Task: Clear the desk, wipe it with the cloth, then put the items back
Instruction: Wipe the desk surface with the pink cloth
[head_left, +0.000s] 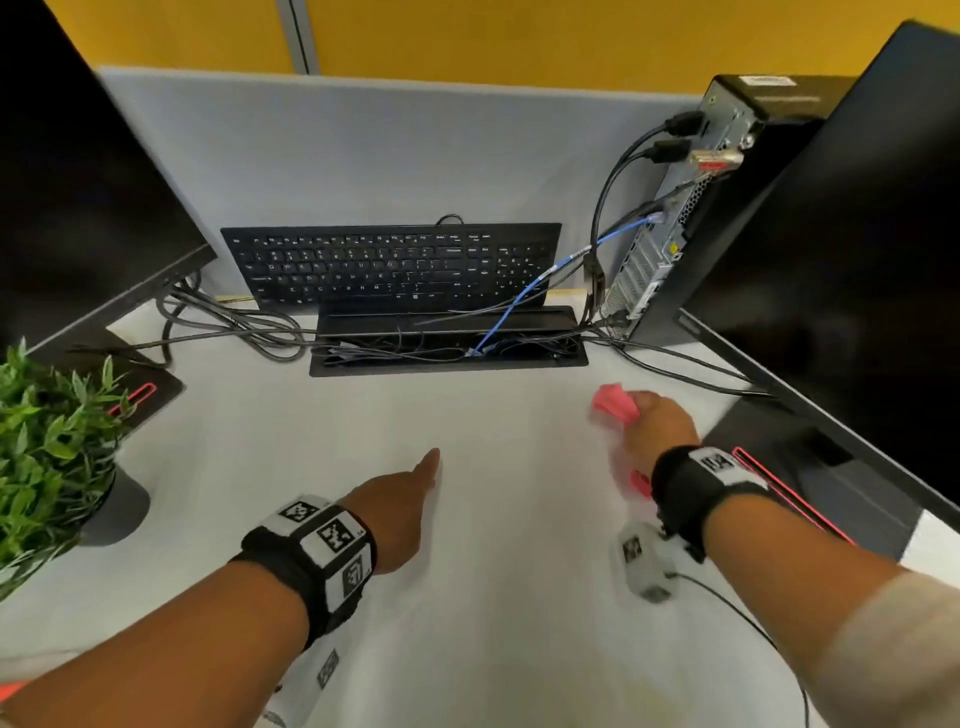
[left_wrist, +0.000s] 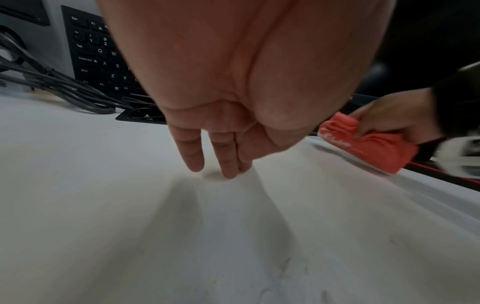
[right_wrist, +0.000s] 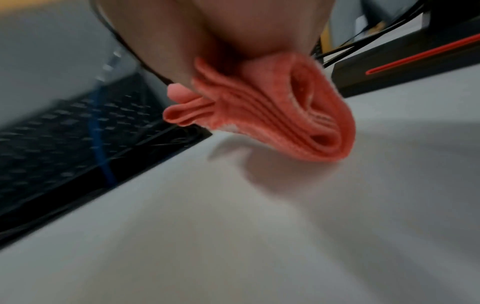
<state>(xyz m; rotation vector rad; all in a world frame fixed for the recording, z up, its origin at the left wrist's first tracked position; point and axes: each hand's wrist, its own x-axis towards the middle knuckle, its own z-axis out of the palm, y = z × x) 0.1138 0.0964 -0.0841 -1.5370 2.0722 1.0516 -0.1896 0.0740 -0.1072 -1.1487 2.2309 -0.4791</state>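
My right hand (head_left: 655, 427), right of centre in the head view, grips the bunched pink cloth (head_left: 615, 401), my fingers curled round it. In the right wrist view the cloth (right_wrist: 262, 115) hangs in folds from my palm in the middle of the frame, its lowest fold at or just above the white desk (right_wrist: 233, 236); the blur keeps me from telling whether it touches. In the left wrist view the cloth (left_wrist: 369, 142) sits at the right edge, held in my right hand (left_wrist: 397, 115).

My left hand (head_left: 402, 506) lies lower centre in the head view, fingers straight and close together, pointing up the frame. In the left wrist view my left fingers (left_wrist: 192, 152) reach down and their tips touch the desk (left_wrist: 103, 205) at the centre of the frame; this hand holds nothing.

At upper centre of the head view a black keyboard (head_left: 389, 265) leans against the grey partition (head_left: 363, 150), behind a black cable tray (head_left: 447, 340) full of wires. A dark monitor (head_left: 78, 182) fills the upper left, another monitor (head_left: 857, 234) the right side, with a computer tower (head_left: 691, 208) just left of it. A green potted plant (head_left: 47, 452) stands at the left edge.
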